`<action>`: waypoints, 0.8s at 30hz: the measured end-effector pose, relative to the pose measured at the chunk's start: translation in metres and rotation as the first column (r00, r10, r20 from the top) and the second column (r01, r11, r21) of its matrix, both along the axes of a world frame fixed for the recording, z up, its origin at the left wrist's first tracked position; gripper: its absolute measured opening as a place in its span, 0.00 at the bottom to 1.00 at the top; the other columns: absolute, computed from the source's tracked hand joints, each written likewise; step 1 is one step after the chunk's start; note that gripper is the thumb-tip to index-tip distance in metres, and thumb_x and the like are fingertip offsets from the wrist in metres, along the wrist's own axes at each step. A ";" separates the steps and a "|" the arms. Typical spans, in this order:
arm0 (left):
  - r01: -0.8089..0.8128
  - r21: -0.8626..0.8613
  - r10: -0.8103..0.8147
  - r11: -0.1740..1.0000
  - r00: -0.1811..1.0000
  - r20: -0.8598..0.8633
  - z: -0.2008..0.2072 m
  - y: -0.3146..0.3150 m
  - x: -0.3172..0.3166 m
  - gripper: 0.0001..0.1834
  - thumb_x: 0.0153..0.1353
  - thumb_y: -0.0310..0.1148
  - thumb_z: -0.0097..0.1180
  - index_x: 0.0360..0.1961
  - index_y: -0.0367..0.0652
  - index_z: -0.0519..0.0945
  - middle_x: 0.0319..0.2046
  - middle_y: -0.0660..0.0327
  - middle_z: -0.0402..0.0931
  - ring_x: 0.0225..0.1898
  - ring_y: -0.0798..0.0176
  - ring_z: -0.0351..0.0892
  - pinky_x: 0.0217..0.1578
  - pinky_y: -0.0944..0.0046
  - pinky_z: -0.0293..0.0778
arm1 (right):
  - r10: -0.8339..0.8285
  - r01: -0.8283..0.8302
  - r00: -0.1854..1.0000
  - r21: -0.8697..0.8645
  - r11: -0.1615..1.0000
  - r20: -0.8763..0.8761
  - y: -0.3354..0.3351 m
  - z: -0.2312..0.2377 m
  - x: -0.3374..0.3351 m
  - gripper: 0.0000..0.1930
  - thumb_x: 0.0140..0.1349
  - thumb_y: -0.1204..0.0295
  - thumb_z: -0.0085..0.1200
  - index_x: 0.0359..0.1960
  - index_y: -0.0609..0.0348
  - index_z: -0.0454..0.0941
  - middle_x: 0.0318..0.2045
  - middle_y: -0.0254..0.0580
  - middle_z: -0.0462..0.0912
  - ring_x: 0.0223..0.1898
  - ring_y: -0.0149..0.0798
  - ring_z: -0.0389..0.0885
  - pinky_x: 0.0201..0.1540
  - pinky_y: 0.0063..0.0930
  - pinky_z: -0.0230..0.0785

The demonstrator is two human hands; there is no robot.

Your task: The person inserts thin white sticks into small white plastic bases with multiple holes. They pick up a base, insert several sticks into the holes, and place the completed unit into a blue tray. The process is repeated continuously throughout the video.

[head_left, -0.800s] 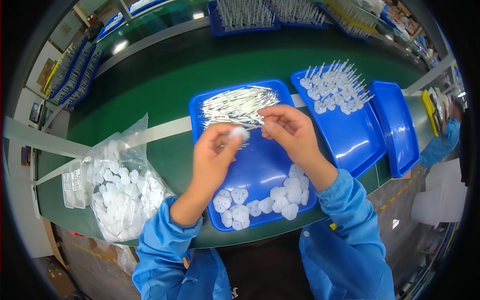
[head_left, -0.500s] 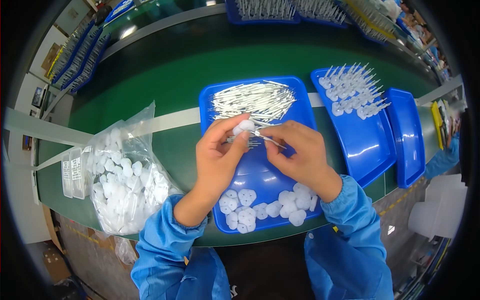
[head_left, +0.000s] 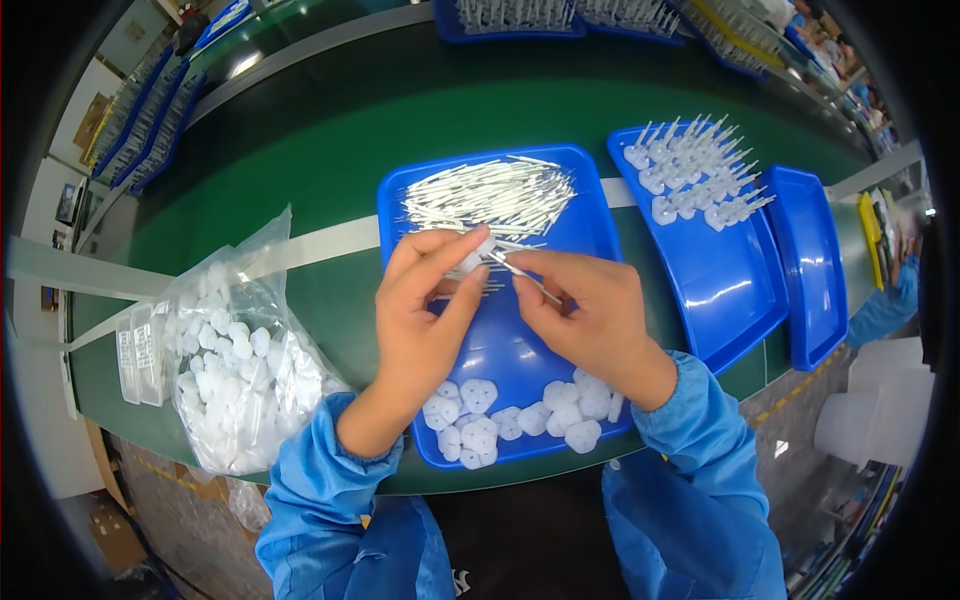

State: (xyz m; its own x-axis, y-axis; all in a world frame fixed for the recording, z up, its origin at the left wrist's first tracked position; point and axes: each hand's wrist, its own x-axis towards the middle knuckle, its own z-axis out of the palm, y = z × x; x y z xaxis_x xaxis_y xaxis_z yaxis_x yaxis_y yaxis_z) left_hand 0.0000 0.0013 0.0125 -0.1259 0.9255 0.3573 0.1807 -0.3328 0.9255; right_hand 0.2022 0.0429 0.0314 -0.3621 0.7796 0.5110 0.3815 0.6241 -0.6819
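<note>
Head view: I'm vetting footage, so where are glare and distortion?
Head view: glare streaks the half-filled blue tray on the right, with softer sheen on the middle tray; head view: the green table bows along its near edge, corners black.

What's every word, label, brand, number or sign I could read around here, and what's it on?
Nothing reads clearly enough to quote.
Flat clear plastic packs beside the clear plastic bag of white pieces: dark print, too small and blurred.
Black cloth garment at the lower edge: a small white mark, not legible.
Held white plastic piece and thin pale rod: no writing visible.
</note>
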 end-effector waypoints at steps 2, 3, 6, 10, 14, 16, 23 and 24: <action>0.021 -0.031 -0.020 0.999 0.999 0.034 0.001 -0.001 0.000 0.23 0.74 0.15 0.63 0.68 0.39 0.87 0.60 0.58 0.79 0.58 0.67 0.83 0.50 0.70 0.85 | -0.010 0.011 1.000 -0.057 0.998 0.009 0.000 0.007 0.000 0.12 0.64 0.75 0.74 0.49 0.58 0.93 0.27 0.40 0.89 0.21 0.31 0.84 0.26 0.27 0.75; 0.030 -0.047 -0.028 0.998 0.998 0.050 0.001 -0.001 0.000 0.23 0.75 0.15 0.62 0.68 0.38 0.86 0.61 0.58 0.80 0.59 0.67 0.82 0.51 0.68 0.84 | -0.013 0.014 1.000 -0.085 0.996 0.012 -0.001 0.009 -0.001 0.11 0.65 0.73 0.74 0.47 0.58 0.92 0.27 0.41 0.89 0.22 0.33 0.84 0.26 0.28 0.75; 0.054 -0.091 -0.050 0.994 0.998 0.042 0.000 -0.002 0.000 0.23 0.76 0.16 0.62 0.69 0.37 0.85 0.63 0.55 0.83 0.61 0.65 0.84 0.55 0.67 0.84 | 0.000 0.012 0.998 -0.188 0.982 0.067 0.004 0.005 0.005 0.07 0.68 0.71 0.73 0.45 0.59 0.92 0.26 0.42 0.89 0.21 0.33 0.84 0.26 0.27 0.74; 0.016 -0.061 -0.014 0.998 1.000 0.024 -0.012 -0.001 0.003 0.24 0.72 0.18 0.67 0.66 0.48 0.90 0.50 0.56 0.91 0.45 0.69 0.88 0.46 0.69 0.87 | 0.044 -0.074 0.996 -0.469 0.880 -0.074 0.004 0.007 0.003 0.08 0.72 0.69 0.71 0.42 0.61 0.90 0.22 0.41 0.86 0.20 0.32 0.82 0.25 0.26 0.72; -0.012 -0.083 0.014 0.997 1.000 0.016 -0.010 -0.002 0.006 0.24 0.70 0.20 0.69 0.66 0.49 0.91 0.43 0.57 0.92 0.39 0.69 0.89 0.42 0.68 0.86 | 0.050 -0.138 0.988 -0.671 0.728 -0.148 0.007 0.009 0.004 0.08 0.74 0.68 0.70 0.42 0.61 0.90 0.19 0.39 0.84 0.18 0.30 0.81 0.25 0.27 0.70; -0.032 -0.103 0.025 0.994 0.998 -0.065 -0.008 -0.003 0.006 0.24 0.70 0.20 0.70 0.65 0.47 0.91 0.42 0.56 0.92 0.39 0.69 0.90 0.43 0.67 0.86 | 0.064 -0.099 0.995 -0.606 0.789 -0.078 0.008 0.007 0.005 0.07 0.73 0.68 0.70 0.42 0.60 0.90 0.19 0.38 0.84 0.18 0.31 0.82 0.25 0.28 0.70; -0.080 -0.060 0.050 0.995 0.916 -0.398 0.007 -0.008 0.005 0.25 0.67 0.18 0.71 0.65 0.45 0.91 0.38 0.54 0.92 0.37 0.68 0.90 0.41 0.67 0.87 | -0.096 0.018 0.950 0.256 0.967 0.297 0.004 0.000 0.005 0.05 0.68 0.67 0.71 0.38 0.53 0.90 0.25 0.37 0.87 0.25 0.44 0.87 0.28 0.36 0.74; -0.083 -0.050 0.056 0.995 0.915 -0.398 0.006 -0.008 0.006 0.25 0.67 0.18 0.71 0.65 0.45 0.91 0.37 0.53 0.92 0.37 0.68 0.90 0.41 0.67 0.86 | -0.120 0.011 0.928 0.295 0.955 0.353 0.002 0.003 0.005 0.05 0.68 0.67 0.71 0.37 0.52 0.90 0.26 0.37 0.87 0.26 0.47 0.87 0.28 0.38 0.75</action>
